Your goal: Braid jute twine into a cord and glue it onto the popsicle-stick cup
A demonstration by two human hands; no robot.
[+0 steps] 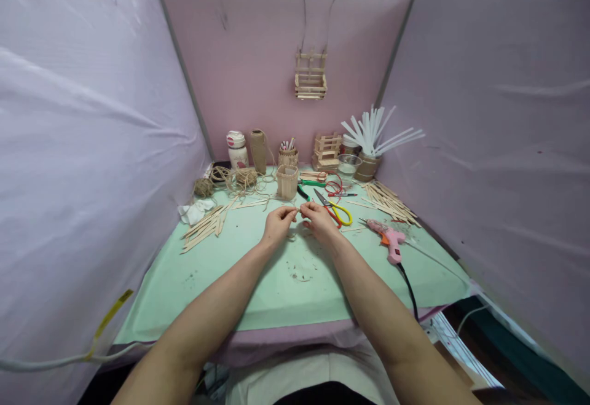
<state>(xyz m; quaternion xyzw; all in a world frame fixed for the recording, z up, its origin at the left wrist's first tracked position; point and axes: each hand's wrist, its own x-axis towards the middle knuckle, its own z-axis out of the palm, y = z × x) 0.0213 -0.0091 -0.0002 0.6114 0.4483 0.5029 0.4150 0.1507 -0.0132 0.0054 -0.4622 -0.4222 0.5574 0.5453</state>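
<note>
Pinching a small tan piece (298, 211), too tiny to identify, between nearly shut fingers of both left hand (278, 224) and right hand (319, 223), over the middle of a desk (295, 306) covered in smooth pale green cloth. Faced just beyond by a square-sided cup (287, 182) of flat wooden sticks. Bordered on the right by steel scissors (342, 212) with red and yellow handles, a looped thin red cord (332, 187) and a pink plastic glue gun (393, 242) with orange trigger. Flanked on either side by loose flat sticks (205, 228), and farther left by coarse, tangled twine (225, 175) and crumpled white tissue (195, 211). Backed by a white bottle (238, 154) with reddish patches, bearing markings too small to read; a tall brown spool (259, 153); a woven-looking holder (288, 158) filled with pens (288, 144); a slatted wooden rack (326, 150); a clear bowl (349, 165) with indistinct contents; and a brown pot (367, 168) crammed with fanned white rods (370, 131).
</note>
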